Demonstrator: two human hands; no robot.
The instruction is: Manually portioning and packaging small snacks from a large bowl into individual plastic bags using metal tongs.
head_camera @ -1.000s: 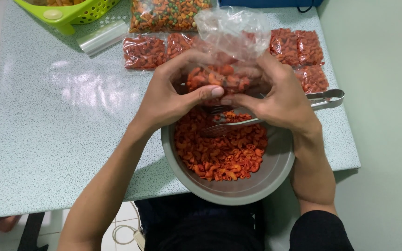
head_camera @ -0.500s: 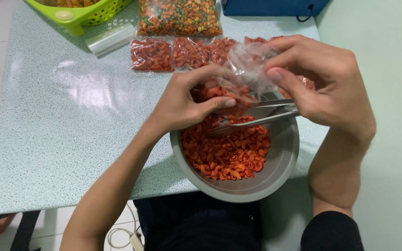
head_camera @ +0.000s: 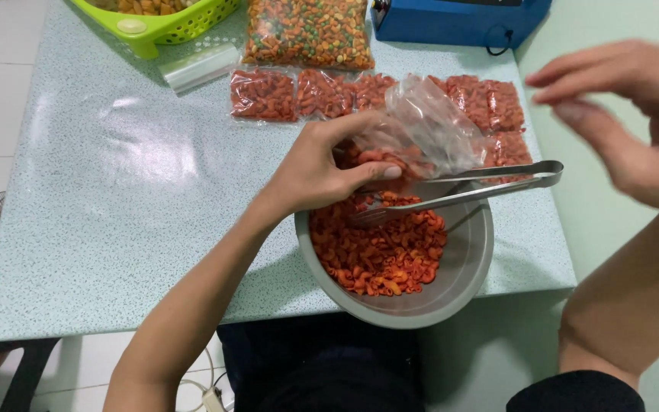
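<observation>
Clear plastic, part-filled with orange-red macaroni, is now held by the left hand [head_camera: 322, 164] alone: the small bag [head_camera: 413, 141] sits pinched between its thumb and fingers, just above the grey bowl [head_camera: 463, 267] of the same pasta. The right hand [head_camera: 634, 122] has let go and swung away to the right, off the table [head_camera: 116, 191], fingers spread and holding nothing. Metal tongs [head_camera: 482, 183] rest across the bowl's rim, just beyond the left thumb. Filled bags [head_camera: 299, 91] lie farther out.
</observation>
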